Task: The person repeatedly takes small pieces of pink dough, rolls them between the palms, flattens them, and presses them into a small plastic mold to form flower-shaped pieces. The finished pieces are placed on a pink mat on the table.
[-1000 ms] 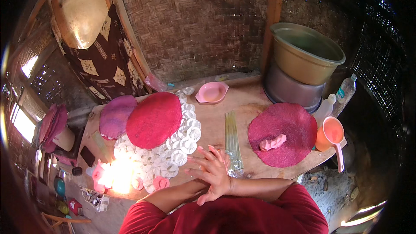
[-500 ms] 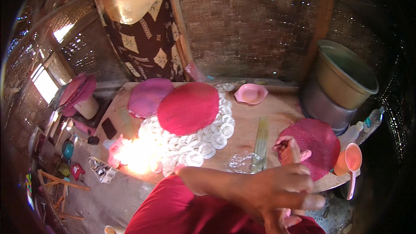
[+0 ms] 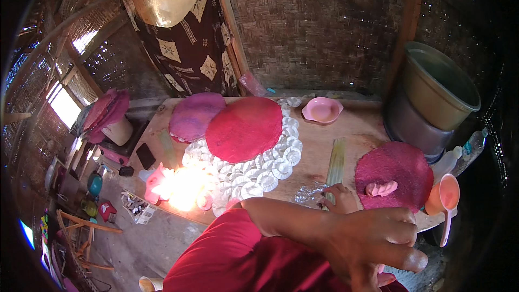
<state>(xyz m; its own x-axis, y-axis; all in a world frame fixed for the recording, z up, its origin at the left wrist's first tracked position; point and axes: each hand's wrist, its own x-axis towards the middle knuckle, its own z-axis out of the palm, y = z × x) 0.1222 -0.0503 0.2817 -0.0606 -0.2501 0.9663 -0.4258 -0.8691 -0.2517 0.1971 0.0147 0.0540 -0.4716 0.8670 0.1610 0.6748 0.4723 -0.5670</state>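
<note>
My left hand [image 3: 381, 243] hangs over the front edge of the table, fingers curled. A bit of a pink dough-like lump [image 3: 383, 278] shows under them; the rest is hidden. Beyond my left wrist, my right hand [image 3: 343, 199] reaches onto the table with thumb and finger apart. Its fingertips are at the crumpled clear plastic [image 3: 311, 192] and the lower end of a green leaf-like strip [image 3: 336, 159]. A ridged pink piece of dough [image 3: 381, 188] lies on the round magenta mat [image 3: 392, 165] to the right.
A red round mat [image 3: 243, 130] and a purple one [image 3: 195, 116] lie by many white fluted cups [image 3: 267, 179]. Glare whitens the table's left part. A pink bowl [image 3: 323, 110] stands behind; an orange-pink dipper [image 3: 447, 192], bottles and a large pot [image 3: 440, 86] are at right.
My right hand has moved left from the magenta mat to the plastic and strip. The ridged pink piece now lies uncovered on the mat. My left hand has shifted slightly right; the view has shifted.
</note>
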